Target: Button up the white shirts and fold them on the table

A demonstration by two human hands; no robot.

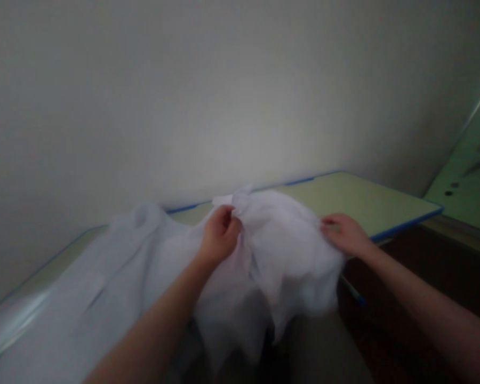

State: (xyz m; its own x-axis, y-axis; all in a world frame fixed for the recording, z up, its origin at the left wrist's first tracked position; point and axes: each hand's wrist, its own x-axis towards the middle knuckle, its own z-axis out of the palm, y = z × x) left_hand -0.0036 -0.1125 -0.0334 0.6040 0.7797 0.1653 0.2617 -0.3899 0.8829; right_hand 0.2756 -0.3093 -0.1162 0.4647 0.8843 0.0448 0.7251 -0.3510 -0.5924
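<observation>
A white garment or cloth (292, 240) hangs stretched between my two hands, its lower folds drooping over the table's near side. My left hand (222, 232) pinches it near the middle, beside a small upright fold. Farther right, my right hand (344, 233) grips its right edge between thumb and fingers. More white fabric (120, 266) spreads leftward in loose folds over the table; I cannot tell whether it is the same piece. The picture is dim and blurred, so seams and details do not show.
A pale green table (356, 200) with blue edging stands against a plain grey wall (224, 96). At the far right is a green panel (472, 176) with dark spots. Below the table, a thin rod with a blue end (360, 300) shows over the dark floor (432, 277).
</observation>
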